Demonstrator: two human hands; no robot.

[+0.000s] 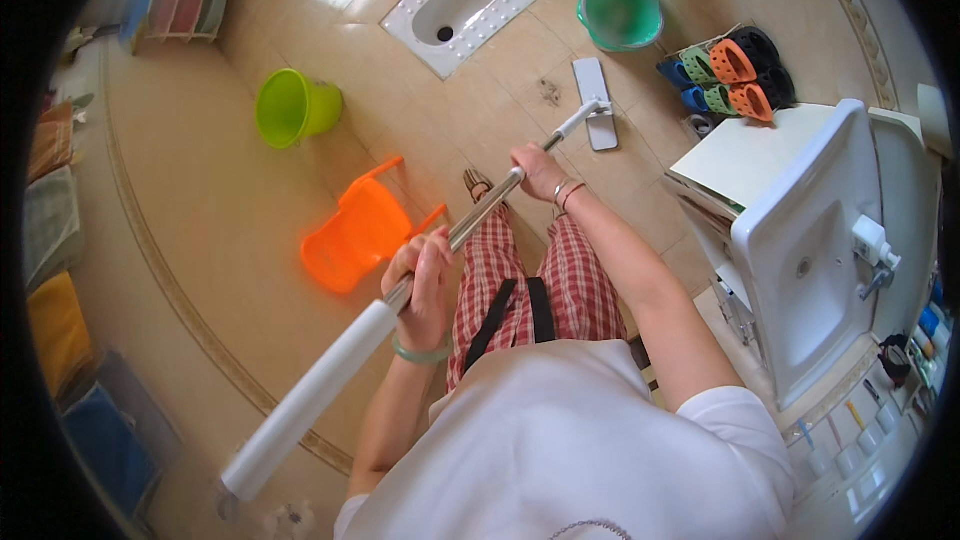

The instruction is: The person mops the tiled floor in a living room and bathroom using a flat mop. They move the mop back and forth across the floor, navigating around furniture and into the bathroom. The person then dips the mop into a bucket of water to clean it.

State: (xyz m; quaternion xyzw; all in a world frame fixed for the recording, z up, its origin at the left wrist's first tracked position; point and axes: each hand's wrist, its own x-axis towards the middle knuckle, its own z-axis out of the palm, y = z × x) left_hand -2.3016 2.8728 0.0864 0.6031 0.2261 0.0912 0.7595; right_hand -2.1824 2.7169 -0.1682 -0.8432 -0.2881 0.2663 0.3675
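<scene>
A flat mop [480, 212] slants across my body, with a metal pole and a long white grip at its upper end. Just beyond that grip, my left hand [425, 280] is wrapped round the pole. Farther down, my right hand [541, 173] closes on the same pole near a white joint. The mop's flat, pale rectangular head [597, 125] lies on the tiled floor beyond my right hand. Its underside is hidden. A small floor drain [548, 91] is just left of the head.
A squat toilet [412, 28] is set in the floor ahead, with a teal bucket [622, 12] to its right. A lime bucket [297, 108] and an orange plastic chair [358, 235] stand left. Several clogs [732, 64] sit at right, near the white washbasin [790, 310].
</scene>
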